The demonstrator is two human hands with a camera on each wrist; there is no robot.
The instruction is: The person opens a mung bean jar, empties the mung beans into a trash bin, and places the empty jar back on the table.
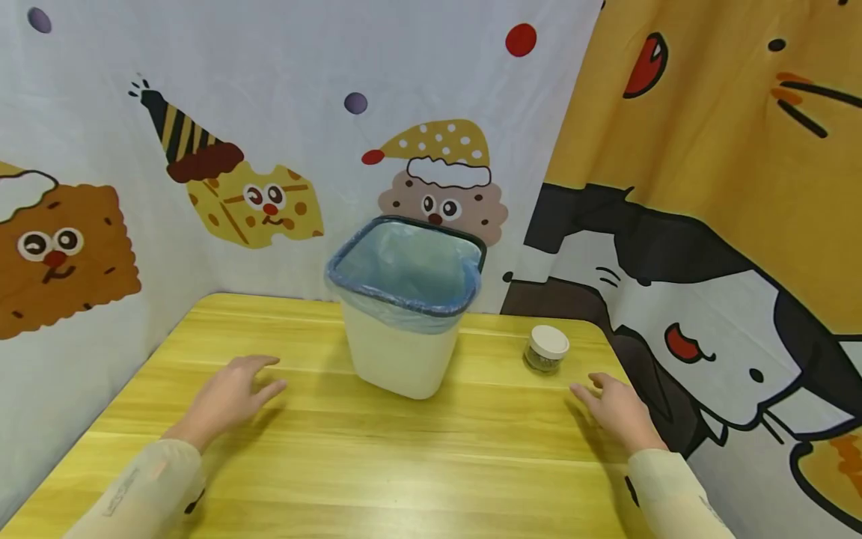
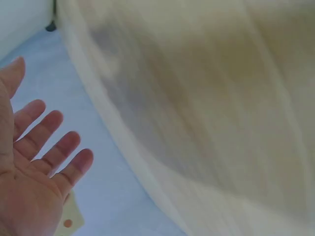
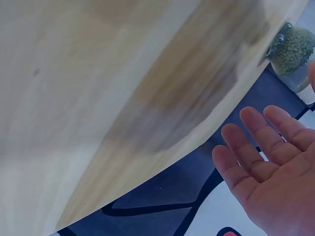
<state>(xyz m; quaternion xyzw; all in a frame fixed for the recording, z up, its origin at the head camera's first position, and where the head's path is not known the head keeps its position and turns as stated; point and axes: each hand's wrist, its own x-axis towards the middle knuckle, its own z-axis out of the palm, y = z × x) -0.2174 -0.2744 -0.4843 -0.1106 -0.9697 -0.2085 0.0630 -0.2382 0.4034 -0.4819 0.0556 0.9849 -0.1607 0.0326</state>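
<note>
A white bin (image 1: 400,359) lined with a blue plastic bag (image 1: 404,258) stands upright at the back middle of the table. To its right sits a small clear jar (image 1: 544,352) with a white lid; greenish grains (image 3: 293,51) show through its side in the right wrist view. My left hand (image 1: 229,393) hovers over the table's left part, fingers extended and holding nothing. On the other side my right hand (image 1: 618,412) is held near the right edge, just in front of the jar but apart from it. Its fingers are relaxed, with nothing in them.
The yellow wood-grain table (image 1: 404,464) has rounded back corners. Behind it hangs a pale cloth (image 1: 269,45) printed with cartoon food, and on the right a yellow cloth (image 1: 707,135) with cartoon animals. The bin's back rim is close to the cloth.
</note>
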